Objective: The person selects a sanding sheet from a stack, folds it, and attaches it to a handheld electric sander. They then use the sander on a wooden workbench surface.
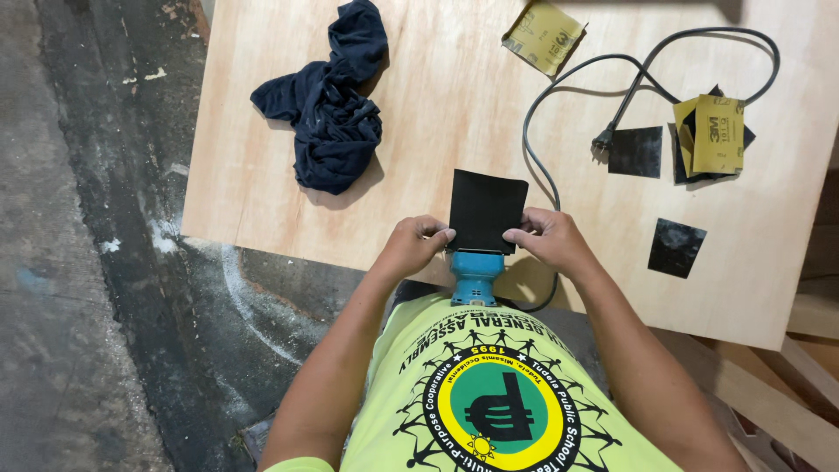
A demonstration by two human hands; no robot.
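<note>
A teal electric sander (476,277) rests against my body at the near edge of a plywood board (437,114). A black sheet of sandpaper (486,208) stands on top of it. My left hand (409,246) pinches the sheet's lower left edge against the sander. My right hand (549,239) pinches the lower right edge. The sander's grey cord (559,74) loops across the board to a loose plug (603,140).
A crumpled dark blue cloth (330,105) lies at the board's left. Folded yellow-backed sandpaper (544,35) sits at the top, more yellow and black sheets (712,135) at the right, and a black piece (676,247) near my right forearm. Stained concrete floor (96,262) lies left.
</note>
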